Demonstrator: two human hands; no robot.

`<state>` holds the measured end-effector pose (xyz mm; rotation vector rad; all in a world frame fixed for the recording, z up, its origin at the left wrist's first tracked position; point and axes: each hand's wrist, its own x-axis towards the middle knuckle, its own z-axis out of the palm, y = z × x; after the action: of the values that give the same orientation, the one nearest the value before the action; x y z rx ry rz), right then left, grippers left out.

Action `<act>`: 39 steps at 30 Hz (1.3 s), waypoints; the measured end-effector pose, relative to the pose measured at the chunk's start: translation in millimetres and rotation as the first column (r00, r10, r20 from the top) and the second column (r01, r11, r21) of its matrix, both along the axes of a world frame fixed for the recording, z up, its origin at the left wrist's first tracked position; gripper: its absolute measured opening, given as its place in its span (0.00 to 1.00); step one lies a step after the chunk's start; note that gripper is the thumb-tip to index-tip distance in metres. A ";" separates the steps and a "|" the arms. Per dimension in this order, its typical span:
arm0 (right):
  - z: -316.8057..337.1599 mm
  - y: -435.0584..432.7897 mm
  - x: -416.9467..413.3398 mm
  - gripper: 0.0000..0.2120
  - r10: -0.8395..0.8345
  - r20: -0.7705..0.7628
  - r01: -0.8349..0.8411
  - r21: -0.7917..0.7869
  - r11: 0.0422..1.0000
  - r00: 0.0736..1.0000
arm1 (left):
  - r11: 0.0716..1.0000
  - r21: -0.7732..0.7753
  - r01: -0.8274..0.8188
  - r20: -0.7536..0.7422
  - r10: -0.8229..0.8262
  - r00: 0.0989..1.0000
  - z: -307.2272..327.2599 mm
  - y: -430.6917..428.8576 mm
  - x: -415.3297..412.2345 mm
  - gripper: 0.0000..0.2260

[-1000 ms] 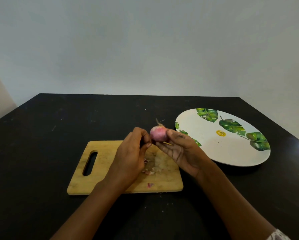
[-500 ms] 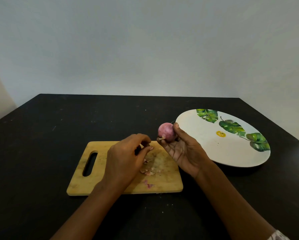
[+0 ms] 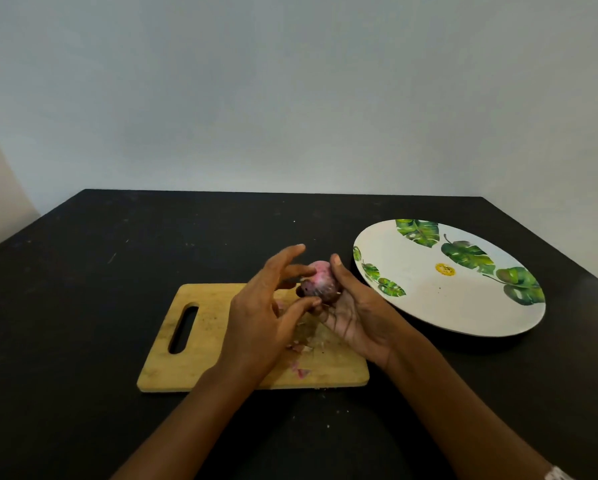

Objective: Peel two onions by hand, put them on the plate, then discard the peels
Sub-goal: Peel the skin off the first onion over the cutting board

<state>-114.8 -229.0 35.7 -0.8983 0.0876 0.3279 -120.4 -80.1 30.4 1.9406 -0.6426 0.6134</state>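
Onion (image 3: 322, 278) is small and roundish, pink-purple w/ pale whitish streaks and a dark nub on its left end. It's up in the air over the far right part of the cutting board (image 3: 200, 358), not on the plate (image 3: 429, 306).

Right hand (image 3: 358, 320) cradles it from below and behind, fingers curled round, thumb on top. Left hand (image 3: 259, 313) has thumb + one finger closed in on the onion's left end, other fingers splayed. Looks like a pinch, but tbh can't tell if there's skin between them, too blurry.

Plate is white w/ green leaf print and a yellow sticker (image 3: 444, 269), sitting on the black table (image 3: 83, 306) to the right of the board. Board holds peel scraps (image 3: 301, 372), pinkish and pale bits near its right side.

Vs half a sec ago: left hand was down over the board, apart from the onion; now it's up on it. Onion got turned too, so the nub faces left.
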 end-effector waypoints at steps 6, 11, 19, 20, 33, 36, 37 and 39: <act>0.1 1.1 -1.8 0.22 0.052 0.004 -0.051 -0.133 0.990 0.999 | 0.981 -0.192 0.025 -0.098 -0.045 0.994 5.4 0.6 -0.1 0.23; -0.1 0.0 -2.5 0.23 0.086 0.008 -0.083 -0.193 0.978 0.996 | 0.963 -0.265 0.051 -0.119 -0.086 0.989 8.8 5.8 2.2 0.15; 5.0 -7.2 -3.4 0.23 0.158 0.072 -0.136 -0.244 0.960 0.985 | 0.981 -0.176 0.077 -0.118 -0.099 0.988 8.1 5.6 6.7 0.10; 5.1 -7.8 -3.2 0.23 0.163 0.072 -0.141 -0.243 0.960 0.984 | 0.983 -0.169 0.077 -0.103 -0.095 0.990 8.5 6.0 6.7 0.11; -5.3 5.0 -1.1 0.24 0.053 -0.036 -0.044 0.217 0.975 0.998 | 0.931 -0.358 -0.069 -0.182 0.003 0.983 8.0 -2.0 -2.0 0.18; -7.2 2.6 0.9 0.26 -0.007 -0.007 0.009 0.260 0.966 1.000 | 0.944 -0.319 -0.090 -0.149 0.044 0.988 5.6 -6.0 -4.9 0.27; -7.6 1.6 1.1 0.25 -0.015 0.014 0.011 0.251 0.968 1.000 | 0.955 -0.283 -0.087 -0.136 0.050 0.989 4.7 -7.0 -4.9 0.29; -7.5 1.0 0.5 0.23 -0.009 0.059 -0.004 0.216 0.976 0.998 | 0.972 -0.219 -0.088 -0.097 0.069 0.993 2.8 -8.5 -4.4 0.30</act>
<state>-114.3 -228.0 28.2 -0.6913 -0.0029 0.3020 -124.8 -88.6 33.3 1.7777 -0.4237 0.6178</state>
